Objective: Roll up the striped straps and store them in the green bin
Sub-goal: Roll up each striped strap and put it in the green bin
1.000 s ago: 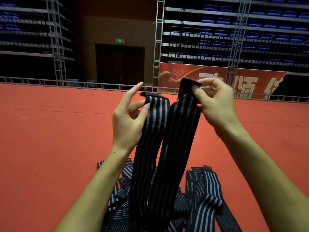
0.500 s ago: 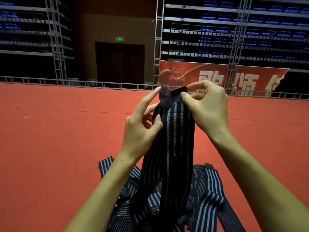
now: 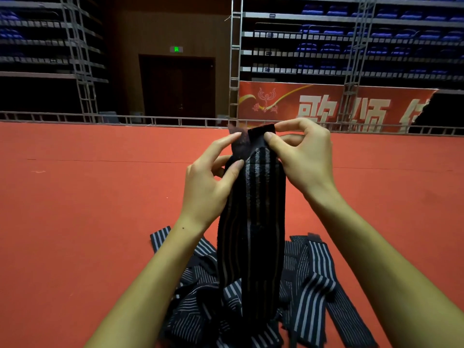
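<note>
Both hands up on one strap, ends pinched together

Left hand (image 3: 208, 187) grips the left edge of the striped strap (image 3: 253, 222) between thumb and fingers — the right hand (image 3: 303, 159) pinches its dark top end. The strap hangs doubled down to the heap of straps (image 3: 311, 280) on the red floor (image 3: 75, 222). Behind, a red banner (image 3: 326, 106) on the right.
</note>
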`<state>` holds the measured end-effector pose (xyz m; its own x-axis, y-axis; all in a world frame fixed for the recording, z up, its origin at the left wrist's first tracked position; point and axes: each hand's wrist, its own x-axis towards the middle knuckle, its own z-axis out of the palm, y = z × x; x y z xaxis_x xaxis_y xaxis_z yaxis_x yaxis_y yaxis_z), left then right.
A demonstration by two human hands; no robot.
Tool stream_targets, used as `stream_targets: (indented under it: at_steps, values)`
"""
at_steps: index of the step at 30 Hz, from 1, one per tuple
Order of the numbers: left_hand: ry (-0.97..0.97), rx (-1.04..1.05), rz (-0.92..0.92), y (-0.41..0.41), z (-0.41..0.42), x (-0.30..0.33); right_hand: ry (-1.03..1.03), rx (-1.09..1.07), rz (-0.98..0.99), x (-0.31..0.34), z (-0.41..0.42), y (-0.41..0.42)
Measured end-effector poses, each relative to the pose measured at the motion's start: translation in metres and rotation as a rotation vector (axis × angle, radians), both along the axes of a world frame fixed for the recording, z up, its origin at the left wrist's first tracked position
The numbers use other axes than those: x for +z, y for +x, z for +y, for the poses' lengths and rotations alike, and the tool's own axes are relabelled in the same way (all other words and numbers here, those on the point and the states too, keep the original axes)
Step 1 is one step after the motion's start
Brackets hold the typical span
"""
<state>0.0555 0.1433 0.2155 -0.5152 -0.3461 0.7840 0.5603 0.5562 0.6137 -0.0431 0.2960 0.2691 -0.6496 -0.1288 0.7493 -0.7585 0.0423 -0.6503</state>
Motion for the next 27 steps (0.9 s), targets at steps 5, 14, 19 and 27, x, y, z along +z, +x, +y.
stream_targets:
  at_steps: [5,14,19,27]
  values:
    - [0.097,-0.069,0.011,0.003,0.004,0.005,-0.053,0.035,-0.073,-0.005,-0.009,-0.007]
    - [0.349,-0.143,0.046,-0.001,-0.016,0.028,0.066,0.439,-0.332,-0.07,0.012,0.01]
    - [0.438,-0.112,-0.079,-0.018,-0.032,0.037,0.107,0.627,-0.427,-0.107,0.017,0.022]
    - [0.364,-0.246,-0.317,0.006,-0.025,0.007,-0.067,0.539,-0.398,-0.09,0.002,0.017]
